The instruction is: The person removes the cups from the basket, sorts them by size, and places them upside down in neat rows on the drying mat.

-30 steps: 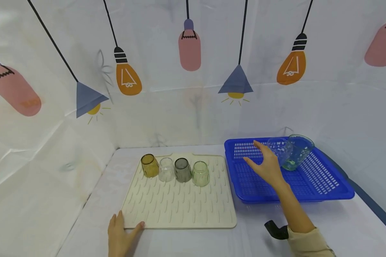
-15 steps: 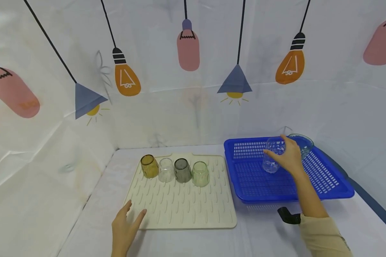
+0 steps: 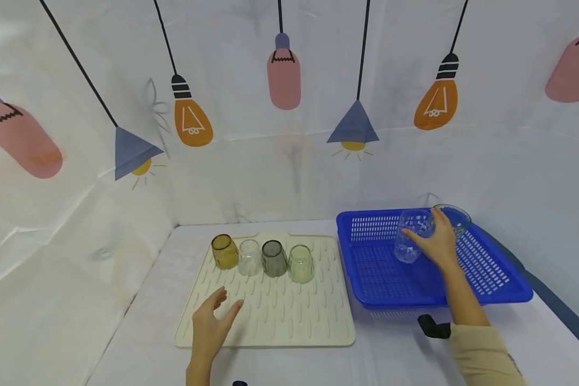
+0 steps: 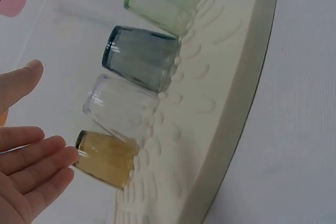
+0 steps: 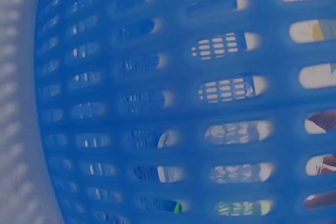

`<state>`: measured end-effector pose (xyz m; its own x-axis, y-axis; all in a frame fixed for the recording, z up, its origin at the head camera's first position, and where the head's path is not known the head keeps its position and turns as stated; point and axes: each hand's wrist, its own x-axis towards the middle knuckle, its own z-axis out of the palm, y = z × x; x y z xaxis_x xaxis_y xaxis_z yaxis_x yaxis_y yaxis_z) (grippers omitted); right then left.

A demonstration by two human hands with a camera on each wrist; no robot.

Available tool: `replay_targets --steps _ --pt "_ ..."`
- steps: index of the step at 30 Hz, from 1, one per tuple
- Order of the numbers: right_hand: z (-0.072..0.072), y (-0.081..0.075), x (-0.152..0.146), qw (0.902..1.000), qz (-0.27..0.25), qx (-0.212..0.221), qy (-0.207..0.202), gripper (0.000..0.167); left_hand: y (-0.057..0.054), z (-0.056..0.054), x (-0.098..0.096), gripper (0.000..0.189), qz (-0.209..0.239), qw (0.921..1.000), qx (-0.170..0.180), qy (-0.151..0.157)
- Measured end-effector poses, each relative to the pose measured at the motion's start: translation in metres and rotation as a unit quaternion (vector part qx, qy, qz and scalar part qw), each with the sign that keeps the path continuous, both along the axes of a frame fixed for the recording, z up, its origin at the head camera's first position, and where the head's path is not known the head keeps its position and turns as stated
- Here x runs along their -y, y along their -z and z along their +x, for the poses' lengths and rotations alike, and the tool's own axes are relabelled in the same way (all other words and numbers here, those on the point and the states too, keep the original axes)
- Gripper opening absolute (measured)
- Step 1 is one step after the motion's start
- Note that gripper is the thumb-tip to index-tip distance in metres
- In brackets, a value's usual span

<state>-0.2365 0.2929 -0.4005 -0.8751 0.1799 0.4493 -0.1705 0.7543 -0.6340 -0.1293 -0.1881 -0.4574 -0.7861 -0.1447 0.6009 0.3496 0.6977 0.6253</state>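
Observation:
In the head view my left hand (image 3: 210, 324) is over the near left part of the cream ridged drying mat (image 3: 270, 321), fingers spread and holding nothing. Four tumblers stand in a row on the mat: amber (image 3: 224, 252), clear (image 3: 249, 258), grey (image 3: 274, 258) and light green (image 3: 301, 264). In the left wrist view, my fingers overlap the edge of the amber tumbler (image 4: 106, 158). Over the blue basket (image 3: 373, 289), my right hand (image 3: 439, 241) grips a clear patterned glass (image 3: 407, 246), thumb on its near side. A larger greenish glass (image 3: 455, 219) is partly hidden behind that hand.
The basket's slotted wall (image 5: 178, 108) fills the right wrist view. A white cloth (image 3: 313, 370) covers the table. Behind it hangs a white sheet (image 3: 251, 177) printed with lamps. A black curved piece (image 3: 433, 327) is beside the right sleeve.
My right hand moved right and closed around the clear glass in the basket. My left hand left the mat's near left corner, moving right and farther over the mat.

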Motion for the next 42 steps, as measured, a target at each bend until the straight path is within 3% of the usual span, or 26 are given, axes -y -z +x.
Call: replay_targets --steps 5,10,13,17,20,24,32,33,39,40,42 --pt "-0.006 0.005 0.000 0.9980 0.016 -0.060 -0.012 0.077 -0.004 -0.008 -0.016 0.041 0.010 0.9995 -0.013 0.025" --pt "-0.008 0.008 0.000 0.9961 0.020 -0.085 -0.010 0.070 -0.007 -0.012 -0.027 0.041 0.010 0.9986 -0.012 0.051" --pt "-0.009 0.007 0.001 0.9977 0.019 -0.063 -0.012 0.073 -0.007 -0.013 -0.031 0.042 0.012 0.9983 -0.008 0.056" --pt "-0.008 0.004 0.001 0.9990 -0.002 0.035 -0.027 0.090 -0.008 -0.014 -0.034 0.042 0.009 0.9983 -0.002 0.058" --pt "-0.007 0.002 0.000 0.9923 -0.035 0.113 -0.037 0.105 -0.007 -0.014 -0.035 0.042 0.007 0.9980 0.004 0.062" --pt "-0.009 0.001 -0.002 0.9834 -0.065 0.165 -0.039 0.114 -0.006 -0.013 -0.036 0.041 0.010 0.9972 0.014 0.073" --pt "-0.013 0.004 -0.002 0.9813 -0.096 0.164 -0.035 0.107 -0.009 -0.011 -0.041 0.040 0.029 0.9940 0.043 0.096" --pt "-0.023 0.020 -0.011 0.9841 -0.095 0.146 -0.036 0.104 -0.010 -0.011 -0.042 0.040 0.031 0.9933 0.049 0.100" --pt "-0.020 0.025 -0.006 0.9872 -0.099 0.116 -0.046 0.097 -0.012 -0.011 -0.047 0.041 0.028 0.9907 0.060 0.119" --pt "-0.010 0.011 0.004 0.9854 -0.104 0.126 -0.048 0.096 -0.012 -0.011 -0.048 0.041 0.028 0.9905 0.058 0.122" --pt "-0.014 0.016 0.002 0.9849 -0.110 0.122 -0.053 0.096 -0.011 -0.010 -0.050 0.041 0.030 0.9900 0.057 0.126"
